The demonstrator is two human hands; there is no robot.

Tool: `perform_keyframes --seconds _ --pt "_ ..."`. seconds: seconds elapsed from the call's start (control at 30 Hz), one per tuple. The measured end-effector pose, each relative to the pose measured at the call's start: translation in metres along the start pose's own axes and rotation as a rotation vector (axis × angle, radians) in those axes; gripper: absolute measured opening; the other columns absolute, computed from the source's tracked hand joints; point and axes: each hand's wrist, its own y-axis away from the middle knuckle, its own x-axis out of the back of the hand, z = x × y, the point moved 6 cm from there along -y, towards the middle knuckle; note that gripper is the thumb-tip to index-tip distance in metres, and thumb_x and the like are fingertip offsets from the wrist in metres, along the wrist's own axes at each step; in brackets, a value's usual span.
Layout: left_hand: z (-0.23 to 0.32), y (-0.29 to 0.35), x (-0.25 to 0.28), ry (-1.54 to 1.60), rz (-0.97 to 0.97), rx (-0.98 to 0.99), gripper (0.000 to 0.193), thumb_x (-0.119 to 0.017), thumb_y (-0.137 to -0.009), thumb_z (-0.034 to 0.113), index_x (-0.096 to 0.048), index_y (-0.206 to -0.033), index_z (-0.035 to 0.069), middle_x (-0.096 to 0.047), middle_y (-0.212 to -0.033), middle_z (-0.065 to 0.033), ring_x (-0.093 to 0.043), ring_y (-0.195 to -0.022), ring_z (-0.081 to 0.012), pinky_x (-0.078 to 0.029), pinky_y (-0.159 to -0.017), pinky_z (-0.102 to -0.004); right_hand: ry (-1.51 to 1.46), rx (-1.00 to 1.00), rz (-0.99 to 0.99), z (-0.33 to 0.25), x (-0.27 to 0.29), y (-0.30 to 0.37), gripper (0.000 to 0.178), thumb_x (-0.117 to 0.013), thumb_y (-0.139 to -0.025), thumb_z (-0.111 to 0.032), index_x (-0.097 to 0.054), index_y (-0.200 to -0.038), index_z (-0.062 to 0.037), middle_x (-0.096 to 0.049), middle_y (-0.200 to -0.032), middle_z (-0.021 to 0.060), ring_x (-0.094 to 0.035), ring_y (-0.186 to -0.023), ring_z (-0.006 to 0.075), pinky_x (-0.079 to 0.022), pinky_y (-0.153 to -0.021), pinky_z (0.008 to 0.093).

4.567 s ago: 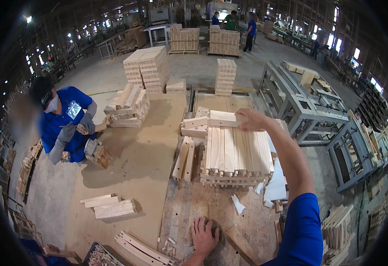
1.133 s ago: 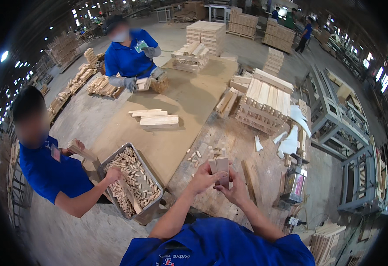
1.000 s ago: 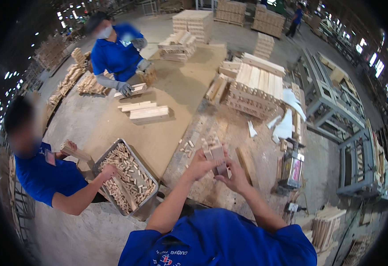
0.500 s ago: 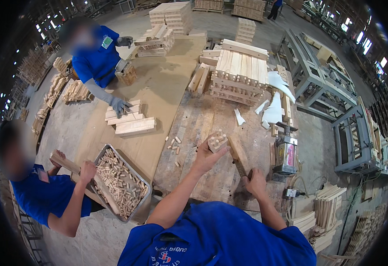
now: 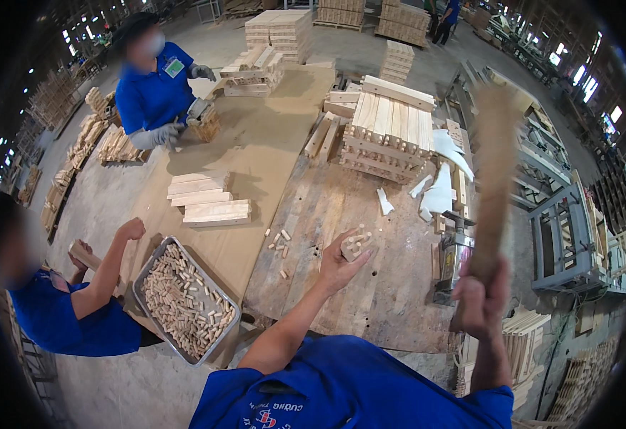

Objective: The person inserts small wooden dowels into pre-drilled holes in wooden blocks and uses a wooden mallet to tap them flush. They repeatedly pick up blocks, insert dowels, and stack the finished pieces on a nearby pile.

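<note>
Left hand (image 5: pixel 336 269): fingers wrap around pale wood pieces (image 5: pixel 354 250), pegs (image 5: pixel 358 236) protrude from ends, above near table (image 5: pixel 406 279) | Right hand (image 5: pixel 486 304): fingers grip brown wooden bar (image 5: pixel 497 164), raised near-upright, blurred, right of the pieces

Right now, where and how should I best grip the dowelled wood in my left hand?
I'd grip the dowelled wood around its sides, just below the dowels, coming from the near left, much as your left hand does. The dowels jut from the end facing up, so a grip over that end would probably land on uneven pegs.
</note>
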Motion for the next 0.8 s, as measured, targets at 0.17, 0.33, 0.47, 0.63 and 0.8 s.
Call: perform_keyframes --seconds 0.17,0.33,0.47,0.63,0.8 --pt "-0.001 0.0 -0.006 0.007 -0.03 -0.025 0.052 -0.081 -0.095 0.008 -0.061 -0.143 0.003 -0.071 -0.126 -0.0039 -0.066 -0.114 -0.011 -0.053 -0.1 -0.0292 0.337 0.131 -0.189 0.022 -0.003 0.032 0.051 -0.054 -0.101 -0.01 -0.036 -0.148 -0.0037 -0.063 -0.095 0.0192 -0.062 -0.07 0.0291 -0.052 -0.064 0.0376" --pt "0.004 0.009 -0.006 0.044 -0.071 -0.092 0.054 -0.08 -0.094 0.009 -0.061 -0.144 0.002 -0.069 -0.131 -0.0077 -0.066 -0.119 -0.0151 -0.051 -0.104 -0.0312 0.646 -0.471 -0.629 -0.003 -0.016 0.006 0.041 -0.066 -0.1 -0.016 -0.046 -0.129 0.0028 -0.068 -0.087 0.032 -0.07 -0.086 0.0515 -0.054 -0.069 0.0545" --pt "0.0 0.009 0.002 0.154 -0.007 0.011 0.053 -0.08 -0.094 0.008 -0.062 -0.143 0.003 -0.069 -0.129 -0.0083 -0.066 -0.117 -0.0149 -0.052 -0.103 -0.0304 0.193 -0.185 -0.203 -0.059 -0.002 -0.013 0.034 -0.059 -0.1 -0.011 -0.047 -0.128 0.0038 -0.062 -0.083 0.022 -0.062 -0.067 0.0416 -0.052 -0.064 0.0481" --pt "0.007 0.004 -0.008 0.098 -0.037 -0.026 0.049 -0.08 -0.094 0.007 -0.064 -0.14 0.002 -0.068 -0.128 -0.0079 -0.066 -0.117 -0.0139 -0.052 -0.101 -0.0294 0.44 0.172 -0.23 0.016 -0.014 0.038 0.027 -0.06 -0.099 -0.012 -0.051 -0.12 0.0028 -0.059 -0.084 0.0178 -0.057 -0.062 0.038 -0.05 -0.065 0.046" --pt "0.014 -0.001 -0.005 0.025 -0.019 -0.04 0.048 -0.08 -0.093 0.006 -0.065 -0.138 0.002 -0.068 -0.126 -0.0073 -0.066 -0.116 -0.0138 -0.053 -0.1 -0.0294 0.595 -0.477 -0.557 -0.014 -0.022 -0.003 0.03 -0.067 -0.097 -0.019 -0.051 -0.11 0.0036 -0.065 -0.08 0.0236 -0.063 -0.072 0.047 -0.051 -0.069 0.0512"
